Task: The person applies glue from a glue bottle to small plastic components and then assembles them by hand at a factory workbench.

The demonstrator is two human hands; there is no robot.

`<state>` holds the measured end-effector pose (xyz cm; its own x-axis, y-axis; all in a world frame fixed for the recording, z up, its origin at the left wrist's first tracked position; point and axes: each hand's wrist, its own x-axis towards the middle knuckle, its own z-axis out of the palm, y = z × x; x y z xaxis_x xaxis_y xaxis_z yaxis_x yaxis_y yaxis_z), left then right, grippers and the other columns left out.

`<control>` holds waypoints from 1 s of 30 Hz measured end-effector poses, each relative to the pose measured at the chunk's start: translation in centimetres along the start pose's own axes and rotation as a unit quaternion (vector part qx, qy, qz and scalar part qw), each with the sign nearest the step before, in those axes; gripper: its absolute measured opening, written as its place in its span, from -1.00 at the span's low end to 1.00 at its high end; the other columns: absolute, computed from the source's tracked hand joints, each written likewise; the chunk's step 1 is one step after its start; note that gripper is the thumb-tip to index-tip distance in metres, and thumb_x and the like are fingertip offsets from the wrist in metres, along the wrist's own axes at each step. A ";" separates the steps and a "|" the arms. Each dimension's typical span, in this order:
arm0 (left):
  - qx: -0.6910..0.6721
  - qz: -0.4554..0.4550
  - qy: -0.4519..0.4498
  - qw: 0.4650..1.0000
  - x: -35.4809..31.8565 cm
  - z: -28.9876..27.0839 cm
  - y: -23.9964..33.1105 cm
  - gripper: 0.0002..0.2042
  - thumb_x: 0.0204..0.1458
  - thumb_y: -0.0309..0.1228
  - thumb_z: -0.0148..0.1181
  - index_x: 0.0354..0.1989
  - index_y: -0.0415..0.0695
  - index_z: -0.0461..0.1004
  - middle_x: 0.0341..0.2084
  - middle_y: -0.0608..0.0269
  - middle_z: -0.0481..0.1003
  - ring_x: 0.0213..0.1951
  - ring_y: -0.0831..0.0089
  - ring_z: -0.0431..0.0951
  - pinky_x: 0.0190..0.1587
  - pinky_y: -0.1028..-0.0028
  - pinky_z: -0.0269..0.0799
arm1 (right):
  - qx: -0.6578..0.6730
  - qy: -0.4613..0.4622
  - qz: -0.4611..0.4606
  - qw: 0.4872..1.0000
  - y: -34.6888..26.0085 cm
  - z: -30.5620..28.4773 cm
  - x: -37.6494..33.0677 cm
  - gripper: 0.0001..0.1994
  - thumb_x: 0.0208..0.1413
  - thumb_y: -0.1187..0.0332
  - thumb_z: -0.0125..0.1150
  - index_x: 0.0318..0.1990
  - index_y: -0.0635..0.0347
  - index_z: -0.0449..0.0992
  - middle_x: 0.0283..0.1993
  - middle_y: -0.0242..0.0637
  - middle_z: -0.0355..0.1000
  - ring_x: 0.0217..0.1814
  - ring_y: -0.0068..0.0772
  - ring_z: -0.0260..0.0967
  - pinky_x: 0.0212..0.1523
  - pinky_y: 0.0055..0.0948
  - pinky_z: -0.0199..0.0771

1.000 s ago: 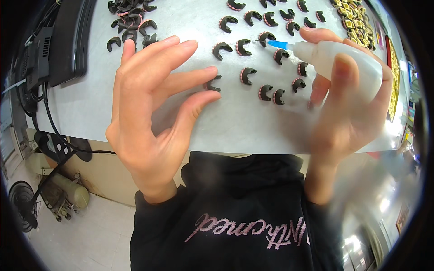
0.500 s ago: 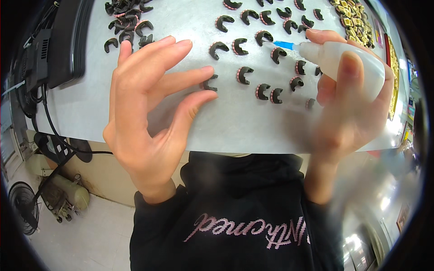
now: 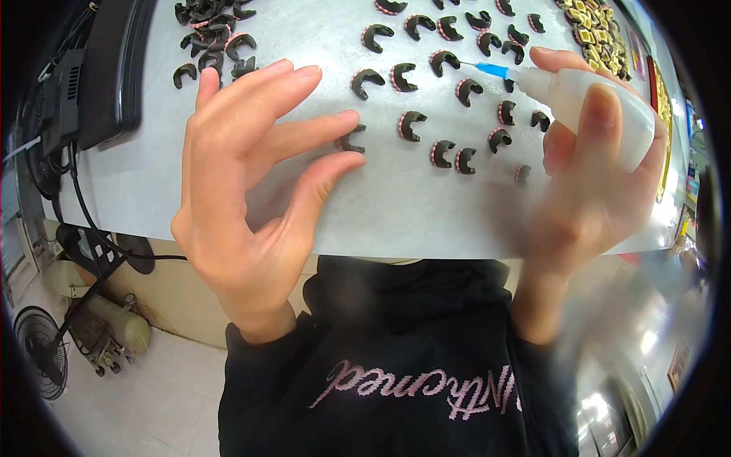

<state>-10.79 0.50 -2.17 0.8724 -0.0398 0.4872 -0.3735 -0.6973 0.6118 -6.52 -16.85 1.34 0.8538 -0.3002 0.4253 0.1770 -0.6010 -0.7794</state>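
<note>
Between the thumb and a fingertip of my left hand (image 3: 251, 160) is a small black C-shaped piece (image 3: 355, 139), its ends at the two tips; the other fingers are spread. My right hand (image 3: 598, 175) grips a translucent white squeeze bottle (image 3: 579, 99) on its side. The bottle's blue needle tip (image 3: 491, 70) points left, its thin needle close to a black C-shaped piece with pink beads (image 3: 444, 63); I cannot tell whether they touch. Several similar pieces (image 3: 412, 126) lie spaced out around them on the light sheet (image 3: 381, 206). Blur covers part of my right wrist.
A heap of black pieces (image 3: 217, 34) lies at the far left, beside a black device (image 3: 118, 68) with cables. Gold-and-dark small parts (image 3: 598, 38) are piled at the far right. The table's near edge runs in front of my body. A fan (image 3: 39, 350) stands lower left.
The bottle in my right hand has shifted slightly right, drawing its blue tip back from the beaded piece, with the needle now showing. My left hand has hardly moved.
</note>
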 end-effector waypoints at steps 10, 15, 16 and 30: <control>0.001 0.002 0.001 1.000 0.0 0.1 -0.1 -0.48 -0.15 -0.61 0.44 0.04 -0.27 0.38 -0.37 0.12 0.68 0.06 0.24 0.58 0.41 -0.01 0.03 | 0.040 0.020 0.017 0.999 0.2 -1.1 0.4 -0.63 0.26 0.11 0.19 -0.18 0.33 0.45 -0.24 -0.17 0.62 -0.45 -0.63 0.30 -0.44 -0.69 0.25; 0.004 -0.009 0.010 1.000 -0.2 0.1 0.0 -0.48 -0.15 -0.61 0.44 0.04 -0.27 0.39 -0.37 0.11 0.68 0.06 0.24 0.57 0.41 -0.01 0.03 | -0.014 0.057 0.008 0.998 1.2 -0.8 1.4 -0.64 0.28 0.10 0.19 -0.17 0.30 0.45 -0.24 -0.20 0.63 -0.49 -0.71 0.25 -0.48 -0.76 0.22; 0.000 -0.007 0.010 1.000 -0.2 0.2 -0.1 -0.48 -0.15 -0.60 0.44 0.04 -0.27 0.39 -0.37 0.11 0.68 0.06 0.24 0.57 0.41 -0.01 0.03 | -0.029 0.055 0.001 0.998 1.6 -0.9 1.6 -0.64 0.29 0.10 0.19 -0.17 0.29 0.44 -0.24 -0.20 0.64 -0.51 -0.73 0.23 -0.49 -0.77 0.20; -0.005 -0.011 0.004 1.000 -0.1 0.1 0.0 -0.48 -0.14 -0.61 0.44 0.05 -0.26 0.39 -0.36 0.09 0.68 0.07 0.24 0.57 0.42 0.00 0.02 | 0.011 0.012 -0.010 1.000 1.7 -0.7 1.6 -0.69 0.31 0.13 0.18 -0.23 0.24 0.42 -0.22 -0.17 0.64 -0.60 -0.74 0.15 -0.57 -0.73 0.16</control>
<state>-10.89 0.40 -2.30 0.8778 -0.0190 0.4786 -0.3575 -0.6909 0.6283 -5.20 -18.88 0.99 0.8380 -0.3054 0.4521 0.2059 -0.5904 -0.7804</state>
